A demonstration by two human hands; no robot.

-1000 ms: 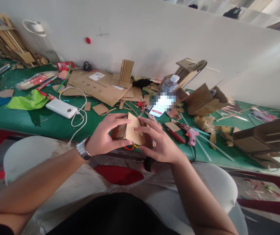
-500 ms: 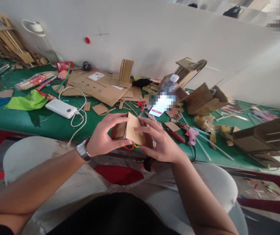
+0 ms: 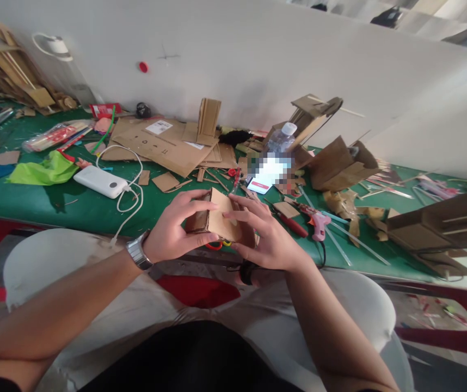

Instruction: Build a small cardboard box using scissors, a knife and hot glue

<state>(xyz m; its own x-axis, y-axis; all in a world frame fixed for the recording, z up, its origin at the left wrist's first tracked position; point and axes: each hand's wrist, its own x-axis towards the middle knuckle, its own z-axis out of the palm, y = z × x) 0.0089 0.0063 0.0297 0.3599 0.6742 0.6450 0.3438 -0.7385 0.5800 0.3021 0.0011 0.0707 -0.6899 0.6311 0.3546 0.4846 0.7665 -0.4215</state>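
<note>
Between my hands is a small cardboard box (image 3: 220,214), held at the table's front edge. My left hand (image 3: 178,224) grips its left end, with the thumb along the near side and fingers over the top edge. My right hand (image 3: 268,231) holds the right side, its fingers spread across the top face and the thumb at the near edge. The underside of the box is hidden. Orange and yellow scissor-like handles (image 3: 214,246) peek out just below it. A lit phone (image 3: 264,177) lies behind the right hand.
On the green table (image 3: 49,204) a white power bank (image 3: 100,181) with a cable lies left. A pink glue gun (image 3: 319,226) and red-handled tool (image 3: 296,224) lie right. Behind are flat cardboard (image 3: 164,144) and a plastic bottle (image 3: 282,139). A cardboard structure (image 3: 441,223) stands far right.
The left fingers have shifted slightly further over the top edge of the box. Both hands keep their hold, and the box stays nearly in place.
</note>
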